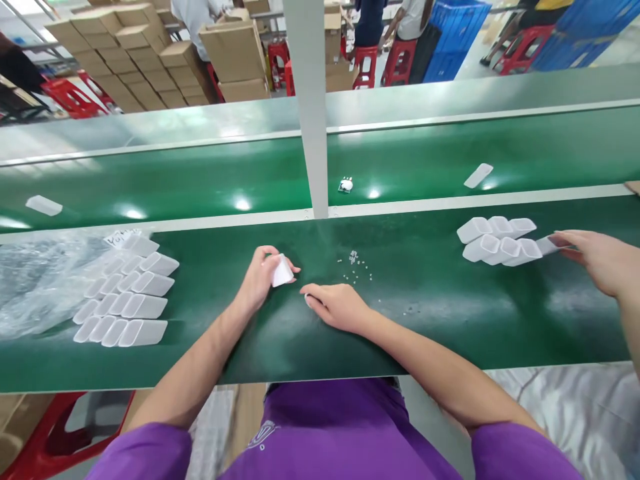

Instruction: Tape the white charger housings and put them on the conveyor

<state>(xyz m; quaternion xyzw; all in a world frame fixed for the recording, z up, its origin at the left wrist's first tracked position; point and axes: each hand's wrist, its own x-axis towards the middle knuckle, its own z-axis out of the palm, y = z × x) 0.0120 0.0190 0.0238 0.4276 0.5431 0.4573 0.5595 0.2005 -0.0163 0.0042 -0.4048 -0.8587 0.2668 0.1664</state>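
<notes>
My left hand is closed around a small white plastic housing, tilted, with one flat side facing me. Just to its right, my right hand has thumb and forefinger pinched together. Something pale and tiny shows at those fingertips, too small to name, and a short gap separates it from the housing. Beyond my right hand, several tiny clear pieces lie scattered on the green work surface. Rows of similar white housings stand to my left with their open ends showing.
Clear plastic bags lie at the far left. At right, a co-worker's hand touches a housing beside a white group. A white post rises ahead. Single housings and a small white part lie on the green belt.
</notes>
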